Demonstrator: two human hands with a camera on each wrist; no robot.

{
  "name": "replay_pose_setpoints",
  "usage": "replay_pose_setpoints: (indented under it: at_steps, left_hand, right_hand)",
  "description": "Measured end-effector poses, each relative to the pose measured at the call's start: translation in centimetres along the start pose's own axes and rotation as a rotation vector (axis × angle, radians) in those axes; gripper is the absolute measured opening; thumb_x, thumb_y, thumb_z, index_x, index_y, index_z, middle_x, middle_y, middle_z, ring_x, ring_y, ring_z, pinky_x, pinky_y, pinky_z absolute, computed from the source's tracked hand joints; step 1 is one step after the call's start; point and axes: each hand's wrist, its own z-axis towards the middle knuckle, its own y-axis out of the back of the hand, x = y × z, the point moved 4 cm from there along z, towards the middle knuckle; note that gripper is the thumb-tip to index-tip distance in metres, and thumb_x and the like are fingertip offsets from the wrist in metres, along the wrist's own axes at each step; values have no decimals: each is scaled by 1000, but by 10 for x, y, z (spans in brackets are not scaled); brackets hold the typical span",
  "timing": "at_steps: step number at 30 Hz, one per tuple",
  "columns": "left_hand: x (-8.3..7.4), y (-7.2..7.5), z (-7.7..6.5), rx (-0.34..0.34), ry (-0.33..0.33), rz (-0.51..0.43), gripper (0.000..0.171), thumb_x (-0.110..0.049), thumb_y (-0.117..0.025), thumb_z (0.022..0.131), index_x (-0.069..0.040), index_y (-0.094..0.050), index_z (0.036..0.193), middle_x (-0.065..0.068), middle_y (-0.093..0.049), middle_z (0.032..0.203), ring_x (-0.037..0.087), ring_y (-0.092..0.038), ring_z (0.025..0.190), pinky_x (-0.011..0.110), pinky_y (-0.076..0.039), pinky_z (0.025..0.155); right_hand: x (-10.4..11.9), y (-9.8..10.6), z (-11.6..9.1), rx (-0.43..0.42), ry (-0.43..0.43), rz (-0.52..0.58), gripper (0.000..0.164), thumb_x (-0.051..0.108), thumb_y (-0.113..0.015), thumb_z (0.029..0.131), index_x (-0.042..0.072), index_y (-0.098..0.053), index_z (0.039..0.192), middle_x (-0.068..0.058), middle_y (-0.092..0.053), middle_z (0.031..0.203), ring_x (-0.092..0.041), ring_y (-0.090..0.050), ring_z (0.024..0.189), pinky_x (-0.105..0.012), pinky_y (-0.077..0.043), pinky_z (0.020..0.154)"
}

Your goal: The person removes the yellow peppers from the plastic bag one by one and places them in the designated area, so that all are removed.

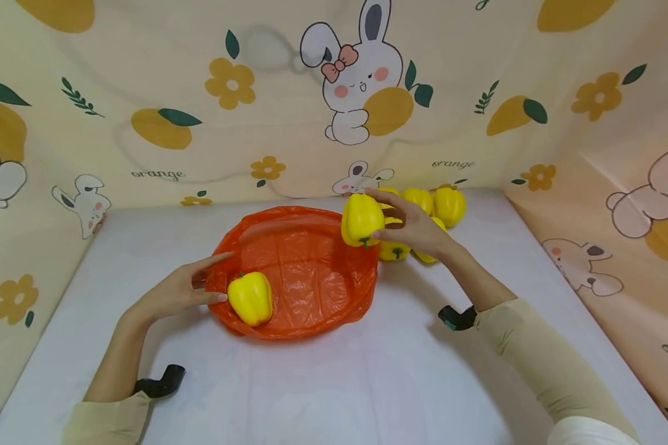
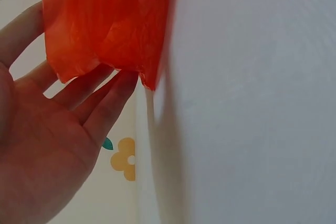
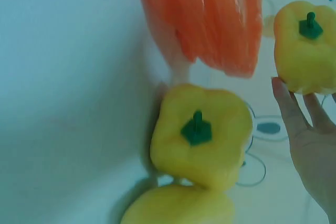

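Note:
My right hand point(image 1: 414, 227) grips a yellow bell pepper point(image 1: 362, 217) between thumb and fingers, raised over the right rim of an orange plastic bag point(image 1: 306, 287). In the right wrist view the held bell pepper point(image 3: 305, 51) shows its green stem, above the fingertips. The bag lies wide-mouthed on the table, with one yellow bell pepper point(image 1: 250, 299) inside at its left. Against the bag's left side rests my left hand point(image 1: 178, 289), fingers spread and mostly straight. In the left wrist view those fingers point(image 2: 107, 106) reach behind the bag's hanging side point(image 2: 105, 24).
Several more yellow bell peppers point(image 1: 449, 207) are grouped at the back right of the white table point(image 1: 323, 389), beside the bag. One bell pepper point(image 3: 202, 135) appears close up in the right wrist view. Printed cloth walls point(image 1: 289, 142) enclose the table's back and sides.

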Motion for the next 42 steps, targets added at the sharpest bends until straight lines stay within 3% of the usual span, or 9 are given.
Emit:
replay_pose_setpoints:
  at_steps: [4, 16, 19, 26, 31, 38, 42]
  left_hand:
    - [0, 1, -1, -2, 8, 10, 77, -34, -76, 88, -18, -39, 153, 22, -38, 153, 42, -39, 134, 64, -38, 106]
    - [0, 0, 2, -8, 0, -1, 76, -32, -76, 88, -17, -39, 153, 22, -37, 154, 41, -38, 134, 64, -36, 107]
    - [0, 0, 3, -12, -1, 4, 76, -33, -76, 88, -16, -39, 153, 23, -37, 153, 41, -37, 135, 65, -34, 108]
    - [2, -2, 3, -6, 19, 3, 76, -35, -76, 88, -17, -40, 153, 22, -37, 154, 42, -35, 136, 67, -32, 108]
    - [2, -2, 5, -9, 34, 9, 80, -37, -75, 88, -18, -36, 155, 22, -33, 155, 44, -30, 140, 68, -30, 108]
    - [0, -2, 6, 2, 50, 10, 81, -40, -74, 88, -19, -35, 155, 22, -33, 156, 45, -29, 141, 68, -28, 109]
    - [1, -2, 3, 2, 39, 11, 78, -37, -74, 88, -18, -37, 154, 23, -34, 155, 43, -33, 138, 67, -32, 108]
  right_hand:
    - [-1, 10, -4, -11, 13, -8, 77, 15, -76, 88, 21, -37, 154, 1, -43, 151, -30, -48, 129, -50, -45, 105]
    - [-13, 53, -34, -119, -54, -88, 74, 12, -73, 89, 18, -38, 154, -5, -38, 154, -39, -42, 134, -60, -37, 109]
    - [-16, 63, -43, -142, -54, -114, 73, 11, -72, 90, 18, -37, 154, -5, -37, 154, -37, -43, 132, -54, -39, 110]
    - [-25, 81, -62, -173, -60, -139, 73, 8, -70, 92, 16, -34, 155, -5, -33, 157, -33, -44, 130, -18, -44, 99]
    - [-29, 93, -73, -206, -63, -141, 74, 9, -69, 93, 21, -33, 156, -7, -36, 156, -27, -44, 128, -17, -46, 94]
    - [-36, 109, -86, -217, 28, -135, 69, -1, -67, 92, 12, -38, 153, -8, -40, 154, -15, -44, 129, -17, -43, 97]
    - [-45, 115, -93, -216, -10, -146, 69, 1, -65, 93, 14, -37, 154, -6, -40, 154, -13, -43, 129, -15, -41, 98]
